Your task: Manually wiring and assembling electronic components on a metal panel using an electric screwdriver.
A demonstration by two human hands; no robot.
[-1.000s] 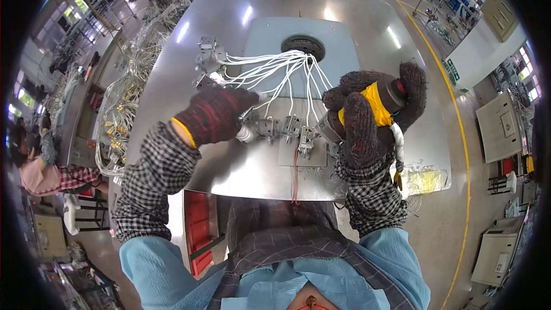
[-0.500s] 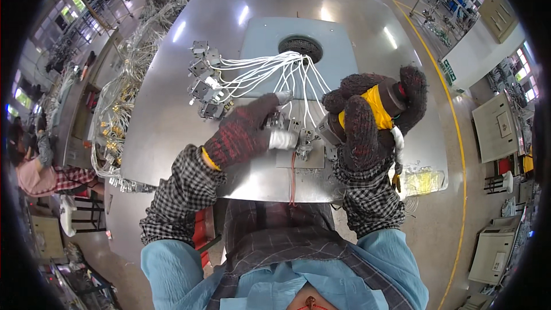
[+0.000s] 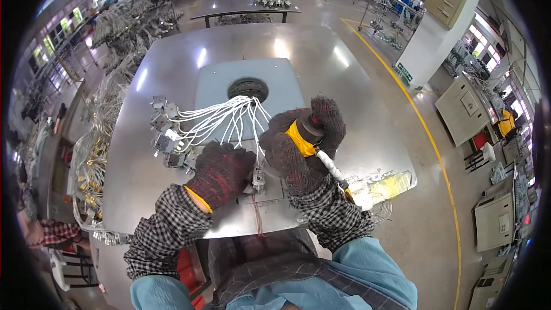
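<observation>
My left hand (image 3: 222, 175), in a dark red-and-black knit glove, is curled down over the small metal parts in front of me. Its fingertips and whatever they grip are hidden. Just right of it, my gloved right hand (image 3: 293, 158) is wrapped round a black handheld power tool (image 3: 311, 130) bound with yellow tape. A white-wrapped cord (image 3: 328, 165) trails from the tool past my wrist. A small grey metal piece (image 3: 258, 181) shows between the hands. White wires (image 3: 215, 115) fan from a round hole (image 3: 248, 88) to grey metal-cased connectors (image 3: 166, 129) on the left.
The hole lies in a pale blue board (image 3: 281, 77) on a shiny metal table (image 3: 338, 103). Thin reddish wires (image 3: 257, 218) hang over its front edge. A clear plastic-covered yellow sheet (image 3: 381, 188) lies at the right corner. Bundled cables (image 3: 92, 161) pile up along the left.
The view has shifted, so the table sits lower and further left. My left hand has turned and its white-taped fingertips are hidden now. My right hand has come closer to it with the tool.
</observation>
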